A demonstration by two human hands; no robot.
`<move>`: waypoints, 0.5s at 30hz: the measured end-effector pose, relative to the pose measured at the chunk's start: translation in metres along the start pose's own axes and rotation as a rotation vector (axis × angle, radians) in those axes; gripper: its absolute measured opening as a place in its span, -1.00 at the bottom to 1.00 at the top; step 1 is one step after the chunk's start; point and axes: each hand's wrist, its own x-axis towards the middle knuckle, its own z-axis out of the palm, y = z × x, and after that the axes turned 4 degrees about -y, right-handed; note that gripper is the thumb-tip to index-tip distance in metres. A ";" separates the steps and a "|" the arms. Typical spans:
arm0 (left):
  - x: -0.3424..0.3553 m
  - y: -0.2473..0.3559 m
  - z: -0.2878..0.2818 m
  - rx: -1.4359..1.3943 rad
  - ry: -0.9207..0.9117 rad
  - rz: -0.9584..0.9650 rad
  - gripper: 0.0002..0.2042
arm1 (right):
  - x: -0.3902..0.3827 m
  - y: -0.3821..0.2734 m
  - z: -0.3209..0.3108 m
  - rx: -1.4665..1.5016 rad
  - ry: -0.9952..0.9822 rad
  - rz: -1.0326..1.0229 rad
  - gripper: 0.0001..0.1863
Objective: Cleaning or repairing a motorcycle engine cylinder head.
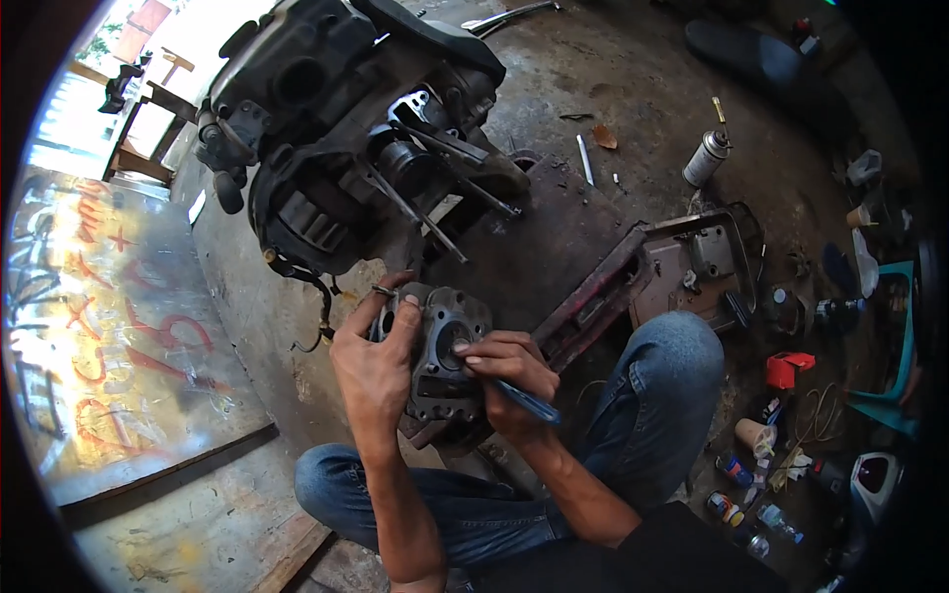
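Observation:
Just above my lap is a grey metal cylinder head (465, 308), its round chamber facing up. My left hand (374, 361) is closed around its left side, with the thumb on top. In my right hand (514, 381) is a slim blue-handled tool (529, 403), and the fingertips reach the chamber. The tool's working tip is hidden by the fingers. Beyond my hands stands a dark scooter engine (326, 188) with a bared piston (403, 158) and several long studs (400, 198) sticking out toward me.
A reddish metal frame (593, 296) lies right of my hands, beside a shallow tray (743, 287) with metal parts. A spray can (706, 158) stands beyond. At left is a painted metal sheet (138, 336). Bottles (781, 522) and a red part (789, 371) clutter the right floor.

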 end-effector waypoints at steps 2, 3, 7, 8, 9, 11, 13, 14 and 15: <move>0.003 -0.009 -0.001 0.045 0.013 0.056 -0.69 | 0.003 0.001 0.004 -0.022 -0.047 -0.038 -0.74; 0.003 -0.013 -0.001 0.088 0.023 0.110 -0.68 | -0.001 0.001 0.003 -0.018 -0.046 -0.040 -0.74; 0.004 -0.012 -0.001 0.085 0.011 0.066 -0.68 | -0.007 0.002 0.000 -0.035 -0.028 0.006 -0.71; 0.003 -0.004 -0.002 0.019 -0.008 0.010 -0.68 | -0.005 0.001 0.001 -0.024 -0.027 -0.008 -0.71; 0.000 -0.011 0.000 0.019 -0.010 0.003 -0.68 | -0.005 0.000 0.001 -0.014 -0.026 -0.022 -0.72; 0.006 -0.016 0.001 0.163 0.052 0.138 -0.68 | -0.012 0.005 0.001 -0.019 -0.011 -0.032 -0.73; 0.002 -0.014 0.003 0.074 0.058 0.025 -0.68 | -0.012 0.006 0.002 -0.028 -0.001 -0.035 -0.74; 0.003 -0.013 0.003 0.050 0.042 0.024 -0.68 | -0.009 0.007 0.003 -0.035 0.001 -0.047 -0.74; 0.003 -0.013 0.003 0.026 0.025 0.023 -0.68 | -0.006 0.006 0.005 -0.044 0.002 -0.060 -0.74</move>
